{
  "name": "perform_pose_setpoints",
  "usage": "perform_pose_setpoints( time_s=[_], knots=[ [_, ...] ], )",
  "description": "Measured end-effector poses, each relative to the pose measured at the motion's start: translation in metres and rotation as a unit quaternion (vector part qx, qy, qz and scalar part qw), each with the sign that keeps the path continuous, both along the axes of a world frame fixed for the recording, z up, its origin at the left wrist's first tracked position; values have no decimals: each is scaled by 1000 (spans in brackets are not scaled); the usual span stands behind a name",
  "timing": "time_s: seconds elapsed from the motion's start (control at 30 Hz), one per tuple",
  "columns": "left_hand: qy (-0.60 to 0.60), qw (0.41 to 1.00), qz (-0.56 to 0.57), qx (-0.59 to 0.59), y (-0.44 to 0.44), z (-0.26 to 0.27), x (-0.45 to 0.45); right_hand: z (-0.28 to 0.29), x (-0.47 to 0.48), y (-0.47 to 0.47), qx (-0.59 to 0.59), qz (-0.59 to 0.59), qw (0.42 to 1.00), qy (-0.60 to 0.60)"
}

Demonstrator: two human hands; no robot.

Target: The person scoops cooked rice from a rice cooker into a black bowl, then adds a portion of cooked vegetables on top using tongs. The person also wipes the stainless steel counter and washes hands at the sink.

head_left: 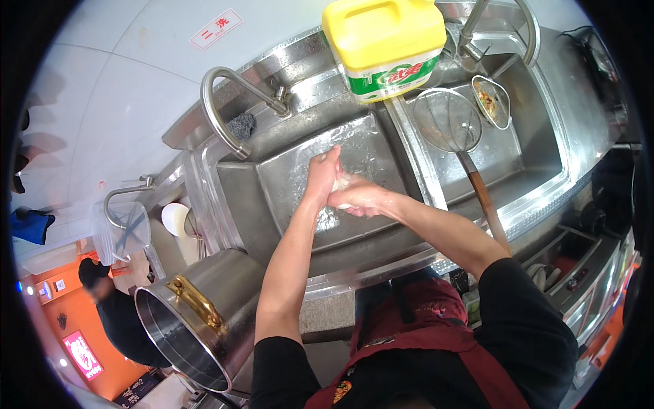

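Over the left basin of a stainless steel sink, my left hand and my right hand are pressed together. Both look wet, and something whitish, perhaps lather or a pale piece of material, shows between them; I cannot tell which. The fingers partly hide one another. Beneath them the basin has a wet, shiny bottom. A curved steel faucet stands behind the basin, to the left of my hands, with a dark scouring pad near its base.
A yellow plastic jug stands behind the divider. The right basin holds a wire-mesh strainer with a wooden handle, and a small basket with food scraps. A large metal pot is at the left; a person is beyond it.
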State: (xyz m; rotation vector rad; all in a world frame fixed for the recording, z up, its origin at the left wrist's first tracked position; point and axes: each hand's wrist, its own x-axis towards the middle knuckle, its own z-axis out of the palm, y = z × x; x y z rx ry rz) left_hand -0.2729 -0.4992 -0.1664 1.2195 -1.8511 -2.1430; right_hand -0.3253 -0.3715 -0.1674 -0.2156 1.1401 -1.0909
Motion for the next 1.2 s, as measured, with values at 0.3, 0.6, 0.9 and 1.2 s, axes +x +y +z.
perform_pose_setpoints(
  time_s=[0.3,0.6,0.9,1.2],
  knots=[
    [-246,901,-173,-313,23,-60,23,-52,58,-6,126,71,931,334],
    [-269,815,-305,-413,36,-189,76,-92,87,25,127,156,885,420],
    [-26,988,-93,118,39,9,52,10,73,83,-25,-146,977,152],
    [319,888,-132,-303,224,101,103,120,152,202,-122,-810,572,-25]
  ],
)
